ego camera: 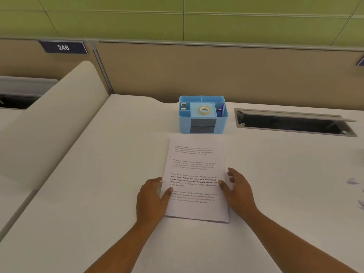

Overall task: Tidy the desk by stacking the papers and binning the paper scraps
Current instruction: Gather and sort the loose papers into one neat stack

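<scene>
The papers (197, 170) are lying as one neat stack in the middle of the white surface (98, 203), printed side up. How many sheets are in it I cannot tell; only a thin second edge is showing at the near right corner.

The left hand (151, 196) is resting against the left edge of the stack, fingers nearly straight and the thumb lying on the top sheet. It is covering part of that edge and the beginning of some text lines. The right hand (239, 191) is lying at the right edge, fingers spread and relaxed, the thumb tip touching the paper. Neither hand is gripping anything.

At the far right, pale bluish paper scraps (352, 181) are lying on the surface, well apart from the stack. They are blurred, and one is being cut off by the picture border.

Just behind the stack a blue organiser (202, 125) is standing, with a roll of tape (204, 110) in its middle compartment. The things in its side compartments are too small to name. To its right a long slot (291, 125) is showing dark in the surface.
</scene>
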### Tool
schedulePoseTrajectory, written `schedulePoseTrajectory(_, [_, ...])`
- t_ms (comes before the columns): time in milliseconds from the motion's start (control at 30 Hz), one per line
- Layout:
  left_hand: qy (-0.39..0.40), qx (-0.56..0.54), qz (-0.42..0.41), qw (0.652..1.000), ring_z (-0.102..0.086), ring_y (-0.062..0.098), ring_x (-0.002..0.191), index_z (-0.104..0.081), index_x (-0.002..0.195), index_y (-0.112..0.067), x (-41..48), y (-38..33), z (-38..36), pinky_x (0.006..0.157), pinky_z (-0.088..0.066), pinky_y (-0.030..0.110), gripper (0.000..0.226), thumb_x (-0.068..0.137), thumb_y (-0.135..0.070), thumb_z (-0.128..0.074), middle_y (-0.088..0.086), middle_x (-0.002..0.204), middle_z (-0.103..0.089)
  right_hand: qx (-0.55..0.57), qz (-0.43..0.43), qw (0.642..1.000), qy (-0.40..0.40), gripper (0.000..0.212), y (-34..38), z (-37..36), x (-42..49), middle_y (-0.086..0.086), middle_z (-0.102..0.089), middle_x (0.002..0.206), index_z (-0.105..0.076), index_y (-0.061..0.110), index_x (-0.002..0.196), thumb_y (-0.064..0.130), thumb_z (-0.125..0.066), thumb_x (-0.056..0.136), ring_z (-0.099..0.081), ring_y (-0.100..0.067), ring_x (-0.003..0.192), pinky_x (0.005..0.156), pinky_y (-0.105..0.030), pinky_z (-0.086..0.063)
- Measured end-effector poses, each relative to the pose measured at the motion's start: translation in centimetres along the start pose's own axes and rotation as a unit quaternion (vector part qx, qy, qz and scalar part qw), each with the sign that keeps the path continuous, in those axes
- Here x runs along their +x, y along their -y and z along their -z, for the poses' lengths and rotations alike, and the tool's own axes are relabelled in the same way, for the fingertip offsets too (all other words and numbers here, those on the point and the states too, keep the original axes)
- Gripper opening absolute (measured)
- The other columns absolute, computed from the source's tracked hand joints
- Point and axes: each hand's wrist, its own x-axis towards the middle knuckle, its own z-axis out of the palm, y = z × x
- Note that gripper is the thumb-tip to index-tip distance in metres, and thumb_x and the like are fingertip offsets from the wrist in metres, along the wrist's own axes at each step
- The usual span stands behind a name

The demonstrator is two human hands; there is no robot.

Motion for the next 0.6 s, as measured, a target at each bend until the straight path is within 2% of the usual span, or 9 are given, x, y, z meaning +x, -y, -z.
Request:
schedulePoseTrajectory(100, [0.055,0.065,-0.047,0.995,-0.037,0.021,0.144,-0.042,0.149,-0.014,-1.3,1.0,-0.9,0.120,-0.027,0.036,0.076,0.090,-0.061,-0.053,0.002,0.153,-0.044,-0.092,0.086,0.992,0.022,0.073,-1.4,-0.5,-2.0,0.000,-0.042,0.152,-0.032,0.016,0.151,0.053,-0.052,0.092,-0.041,-0.019,0.138,0.114,-0.040,-0.033])
schedulePoseTrajectory(200, [0.070,0.142,-0.099,0.982,-0.018,0.015,0.152,-0.026,0.156,-0.013,-2.2,2.1,-1.6,0.122,-0.007,0.030,0.086,0.091,-0.070,-0.028,0.001,0.163,-0.025,-0.205,0.125,0.970,0.050,0.086,-2.5,-1.2,-3.0,0.004,-0.019,0.162,-0.014,0.018,0.157,0.069,-0.034,0.090,-0.017,-0.013,0.150,0.121,-0.031,-0.015])
schedulePoseTrajectory(300, [0.069,0.173,-0.111,0.976,-0.015,0.014,0.152,-0.021,0.157,-0.013,-2.3,2.2,-1.8,0.122,-0.003,0.029,0.088,0.092,-0.072,-0.013,0.000,0.164,-0.021,-0.256,0.136,0.956,0.050,0.090,-2.9,-1.6,-3.0,0.006,-0.010,0.164,-0.008,0.020,0.157,0.075,-0.019,0.087,-0.006,-0.009,0.151,0.120,-0.028,-0.011])
schedulePoseTrajectory(367, [0.064,0.178,-0.109,0.976,-0.016,0.014,0.152,-0.023,0.156,-0.013,-2.3,2.2,-1.9,0.122,-0.005,0.030,0.088,0.092,-0.072,-0.012,0.001,0.164,-0.022,-0.269,0.139,0.952,0.043,0.089,-3.0,-1.8,-3.0,0.007,-0.009,0.164,-0.008,0.021,0.157,0.076,-0.014,0.087,-0.004,-0.008,0.151,0.119,-0.028,-0.011])
schedulePoseTrajectory(600, [0.067,0.194,-0.102,0.973,-0.014,0.013,0.152,-0.021,0.157,-0.015,-2.3,2.3,-2.1,0.122,-0.003,0.028,0.091,0.090,-0.074,-0.004,-0.001,0.164,-0.020,-0.282,0.137,0.949,0.033,0.087,-3.1,-1.9,-3.0,0.009,-0.009,0.164,-0.009,0.023,0.157,0.075,-0.011,0.088,-0.004,-0.006,0.150,0.119,-0.027,-0.012])
